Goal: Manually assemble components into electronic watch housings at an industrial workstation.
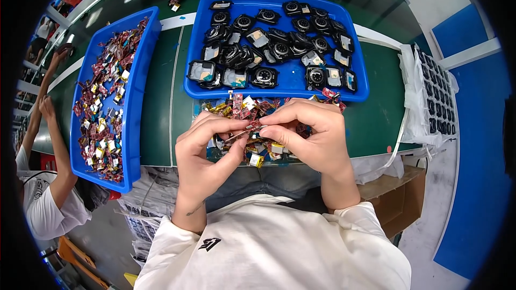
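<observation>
My left hand (207, 150) and my right hand (317, 134) meet above a heap of small parts at the table's near edge. Between the fingertips of both hands is a small reddish circuit board assembly (253, 127); its details are too small to make out. Thumb and forefinger are pinched together on each hand. Beneath them lies the heap of red circuit boards with silver and yellow battery cells (256, 159), partly hidden by my hands. Just beyond it, a blue tray (196, 83) holds several black watch cases (264, 77), some with round sensor backs showing.
Left of my hands, a long blue bin (131, 145) contains many similar boards and cells. A co-worker's arms (58, 134) reach in from the far left. On the right are stacked trays of black parts (438, 96) and a cardboard box (395, 198) below the green table (379, 123).
</observation>
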Action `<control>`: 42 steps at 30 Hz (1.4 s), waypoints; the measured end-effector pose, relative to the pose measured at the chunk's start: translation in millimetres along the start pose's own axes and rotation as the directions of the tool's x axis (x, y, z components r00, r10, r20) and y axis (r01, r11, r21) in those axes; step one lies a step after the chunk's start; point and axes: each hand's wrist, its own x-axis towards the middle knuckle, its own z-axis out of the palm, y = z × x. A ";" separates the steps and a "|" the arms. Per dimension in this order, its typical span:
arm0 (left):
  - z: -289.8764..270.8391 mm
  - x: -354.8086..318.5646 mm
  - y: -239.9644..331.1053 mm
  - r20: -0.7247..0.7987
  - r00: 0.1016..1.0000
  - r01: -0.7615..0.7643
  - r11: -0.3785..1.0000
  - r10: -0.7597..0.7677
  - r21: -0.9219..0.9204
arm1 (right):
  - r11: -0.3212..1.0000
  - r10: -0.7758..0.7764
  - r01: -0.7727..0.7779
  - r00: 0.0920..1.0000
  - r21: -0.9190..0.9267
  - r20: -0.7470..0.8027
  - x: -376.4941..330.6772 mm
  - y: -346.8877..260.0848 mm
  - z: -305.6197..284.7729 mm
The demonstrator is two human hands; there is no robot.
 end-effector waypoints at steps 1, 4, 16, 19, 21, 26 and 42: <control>0.3 2.2 3.9 0.011 0.999 -0.041 0.999 0.040 0.035 | 1.000 0.010 -0.010 1.000 0.008 -0.002 -0.2 -1.6 0.1; -1.2 -1.1 1.5 0.039 0.999 -0.012 1.000 0.012 -0.003 | 0.973 0.113 -0.132 0.988 0.187 0.107 -4.8 -3.5 -3.3; -0.3 1.3 5.4 0.166 0.986 0.051 0.977 -0.016 -0.209 | 0.648 0.234 -0.438 0.893 0.623 0.384 -4.6 -4.0 -5.1; -1.3 1.7 5.5 0.192 0.981 0.070 0.963 -0.019 -0.260 | 0.635 0.290 -0.485 0.871 0.602 0.396 -1.2 -6.2 -5.7; -1.7 1.1 4.4 0.205 0.979 0.075 0.955 -0.015 -0.288 | 0.669 0.274 -0.428 0.902 0.608 0.333 -1.0 -4.5 -4.6; -6.4 -3.9 -1.2 0.056 0.996 0.090 0.908 -0.073 -0.408 | 0.998 0.060 -0.058 0.994 -0.026 0.096 0.4 -3.6 -12.5; -12.6 -9.5 -1.2 0.046 0.993 0.120 0.896 -0.111 -0.427 | 0.664 0.029 0.443 0.790 -0.603 0.612 85.0 21.5 -41.6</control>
